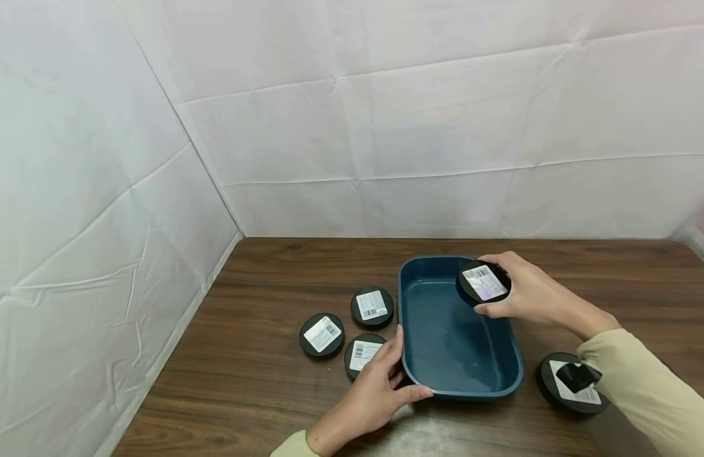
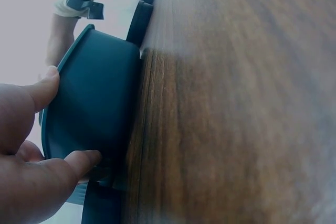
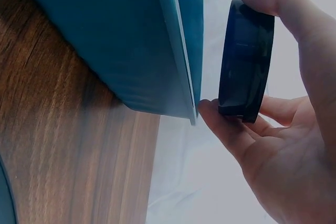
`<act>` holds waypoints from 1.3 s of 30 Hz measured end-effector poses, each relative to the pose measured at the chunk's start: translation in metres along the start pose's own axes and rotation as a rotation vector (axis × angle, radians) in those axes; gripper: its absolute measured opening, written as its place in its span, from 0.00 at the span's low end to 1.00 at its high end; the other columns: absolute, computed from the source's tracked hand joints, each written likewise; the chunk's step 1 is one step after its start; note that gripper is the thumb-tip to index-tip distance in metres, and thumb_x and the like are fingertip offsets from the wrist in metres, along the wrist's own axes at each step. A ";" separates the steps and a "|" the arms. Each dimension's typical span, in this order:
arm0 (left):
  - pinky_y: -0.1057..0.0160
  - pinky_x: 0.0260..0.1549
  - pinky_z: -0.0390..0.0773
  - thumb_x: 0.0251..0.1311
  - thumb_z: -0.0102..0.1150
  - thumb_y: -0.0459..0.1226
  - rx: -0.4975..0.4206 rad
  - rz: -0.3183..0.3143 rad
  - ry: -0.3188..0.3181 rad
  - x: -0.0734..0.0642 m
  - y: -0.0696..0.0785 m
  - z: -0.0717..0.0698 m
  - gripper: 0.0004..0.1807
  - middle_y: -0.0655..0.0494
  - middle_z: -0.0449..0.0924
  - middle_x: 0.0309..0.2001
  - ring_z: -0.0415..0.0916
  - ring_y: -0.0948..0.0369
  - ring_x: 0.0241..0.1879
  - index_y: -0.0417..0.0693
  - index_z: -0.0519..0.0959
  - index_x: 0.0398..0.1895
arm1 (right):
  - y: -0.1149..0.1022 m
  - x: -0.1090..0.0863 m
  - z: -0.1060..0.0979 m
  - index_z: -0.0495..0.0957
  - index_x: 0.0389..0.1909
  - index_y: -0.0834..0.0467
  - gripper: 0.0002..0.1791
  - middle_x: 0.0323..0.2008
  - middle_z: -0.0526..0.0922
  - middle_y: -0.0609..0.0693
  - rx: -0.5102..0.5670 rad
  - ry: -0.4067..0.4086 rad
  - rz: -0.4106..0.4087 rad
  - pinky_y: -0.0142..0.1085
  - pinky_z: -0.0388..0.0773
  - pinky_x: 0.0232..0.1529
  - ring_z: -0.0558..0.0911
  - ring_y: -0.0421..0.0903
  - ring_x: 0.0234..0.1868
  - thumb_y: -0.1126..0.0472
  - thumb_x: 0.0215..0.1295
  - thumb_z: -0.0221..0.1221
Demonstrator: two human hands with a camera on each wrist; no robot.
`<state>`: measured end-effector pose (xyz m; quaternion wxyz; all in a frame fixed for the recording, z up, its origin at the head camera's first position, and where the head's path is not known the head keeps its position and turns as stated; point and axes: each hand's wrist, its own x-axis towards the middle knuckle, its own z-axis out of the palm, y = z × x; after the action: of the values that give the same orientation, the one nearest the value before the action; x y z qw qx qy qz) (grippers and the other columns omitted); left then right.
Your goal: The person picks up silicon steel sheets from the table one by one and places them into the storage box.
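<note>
A round flat black container (image 1: pixel 485 282) with a white barcode label is held by its edges between the thumb and fingers of my right hand (image 1: pixel 531 295). It hangs over the far right corner of a deep blue rectangular tray (image 1: pixel 460 393). In the right wrist view the container (image 3: pixel 245 59) is seen edge-on, beside the tray's rim (image 3: pixel 181 51). My left hand (image 1: pixel 371 387) grips the tray's near left corner. In the left wrist view its thumb is on the rim and its fingers are against the tray's outer wall (image 2: pixel 100 82).
Left of the tray lie three more labelled black containers: one at the back (image 1: pixel 372 306), one farther left (image 1: pixel 322 335) and one partly behind my left hand (image 1: pixel 363 352). Another container (image 1: pixel 569 387) sits under my right forearm. White sheeting (image 1: pixel 352 139) borders the wooden table (image 1: pixel 226 381).
</note>
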<state>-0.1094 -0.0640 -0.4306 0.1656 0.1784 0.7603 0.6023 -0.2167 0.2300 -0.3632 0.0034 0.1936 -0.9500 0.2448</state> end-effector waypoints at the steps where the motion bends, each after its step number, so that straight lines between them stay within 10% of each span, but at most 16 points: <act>1: 0.66 0.66 0.72 0.63 0.67 0.39 -0.001 -0.001 0.000 0.000 0.000 0.000 0.54 0.43 0.42 0.81 0.57 0.50 0.76 0.46 0.39 0.81 | 0.000 0.001 0.000 0.66 0.70 0.61 0.51 0.57 0.75 0.61 -0.001 0.001 -0.002 0.42 0.75 0.44 0.77 0.52 0.49 0.41 0.49 0.75; 39: 0.64 0.66 0.73 0.62 0.67 0.40 0.034 -0.017 0.010 -0.003 0.004 0.000 0.53 0.43 0.44 0.80 0.58 0.51 0.76 0.46 0.40 0.81 | -0.012 0.019 0.008 0.66 0.69 0.64 0.51 0.56 0.74 0.62 -0.023 -0.098 -0.059 0.40 0.78 0.41 0.77 0.49 0.44 0.43 0.48 0.75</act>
<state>-0.1065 -0.0642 -0.4269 0.1639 0.1716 0.7727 0.5887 -0.2292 0.2095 -0.3623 -0.0336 0.2332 -0.9458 0.2237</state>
